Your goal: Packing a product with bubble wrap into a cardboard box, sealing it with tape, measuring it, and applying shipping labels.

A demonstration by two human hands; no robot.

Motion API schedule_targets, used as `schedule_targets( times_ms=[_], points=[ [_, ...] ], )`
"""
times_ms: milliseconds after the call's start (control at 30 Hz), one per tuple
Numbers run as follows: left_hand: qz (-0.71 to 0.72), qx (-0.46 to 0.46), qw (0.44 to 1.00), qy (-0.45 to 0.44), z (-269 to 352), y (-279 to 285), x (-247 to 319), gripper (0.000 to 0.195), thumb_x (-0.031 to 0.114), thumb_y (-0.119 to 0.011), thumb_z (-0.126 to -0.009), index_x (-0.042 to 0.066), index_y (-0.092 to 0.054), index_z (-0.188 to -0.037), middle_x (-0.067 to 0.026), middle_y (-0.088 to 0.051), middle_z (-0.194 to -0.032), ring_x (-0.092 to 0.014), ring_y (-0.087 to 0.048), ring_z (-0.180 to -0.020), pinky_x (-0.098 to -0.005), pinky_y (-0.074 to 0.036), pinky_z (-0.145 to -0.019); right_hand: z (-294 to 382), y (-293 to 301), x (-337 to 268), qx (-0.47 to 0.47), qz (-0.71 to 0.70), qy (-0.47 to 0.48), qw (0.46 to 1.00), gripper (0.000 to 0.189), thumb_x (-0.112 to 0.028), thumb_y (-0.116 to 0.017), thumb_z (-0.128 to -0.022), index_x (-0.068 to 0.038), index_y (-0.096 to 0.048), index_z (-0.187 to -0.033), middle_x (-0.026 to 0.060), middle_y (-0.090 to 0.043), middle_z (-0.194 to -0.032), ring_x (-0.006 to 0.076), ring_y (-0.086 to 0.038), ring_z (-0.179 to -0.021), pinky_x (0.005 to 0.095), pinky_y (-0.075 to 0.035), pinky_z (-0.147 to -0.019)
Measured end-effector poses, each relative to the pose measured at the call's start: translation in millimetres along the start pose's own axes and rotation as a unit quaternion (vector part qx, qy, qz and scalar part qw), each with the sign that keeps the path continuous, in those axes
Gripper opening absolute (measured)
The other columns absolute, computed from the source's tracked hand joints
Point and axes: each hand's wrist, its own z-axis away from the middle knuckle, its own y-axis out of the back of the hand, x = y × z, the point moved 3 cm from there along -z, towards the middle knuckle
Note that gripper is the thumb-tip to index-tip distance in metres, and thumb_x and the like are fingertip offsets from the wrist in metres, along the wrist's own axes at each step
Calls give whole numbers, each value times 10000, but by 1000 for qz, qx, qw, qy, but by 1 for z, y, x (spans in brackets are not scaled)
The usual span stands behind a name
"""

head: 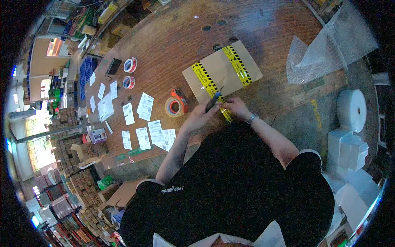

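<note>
A flat brown cardboard parcel (219,74) lies slanted on the wooden table before me. Two strips of yellow-and-black printed tape cross it. The nearer strip (202,75) runs past the parcel's front edge, where its loose end hangs close to my body. My left hand (197,117) holds a utility knife (213,102) with a dark handle and blue part, its tip pointing away over the parcel. At the parcel's front edge, my right hand (237,108) grips the yellow tape, fingers close to the left hand. The fingertips partly hide the tape.
Left of the parcel stands an orange tape dispenser (176,103). Several printed paper labels (145,106), two tape rolls (130,64) and a black device (114,66) lie farther left. Bubble wrap (308,61) drapes over the table's right end; a white foam roll (351,110) stands beyond.
</note>
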Motion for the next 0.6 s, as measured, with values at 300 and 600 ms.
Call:
schedule_targets(
  times_ms=[300, 600],
  points=[
    [-81, -6, 995, -51, -30, -13, -27, 350, 296, -600, -1015, 10, -591, -1217, -202, -690, -1045, -314, -660, -1062, -411, -492, -939, 2, 13, 40, 112, 200, -27, 973, 336, -384, -702, -862, -63, -784, -911, 200, -737, -886, 341, -723, -839, 443, -548, -791],
    [-144, -9, 987, 75, -23, -40, -31, 405, 288, -605, -1007, 47, -525, -1322, -250, -645, -1175, -389, -623, -1145, -462, -484, -974, 67, 63, 41, 102, 48, -33, 993, 245, -276, -737, -856, -51, -784, -941, 91, -746, -841, 141, -677, -758, 326, -527, -722]
  ],
)
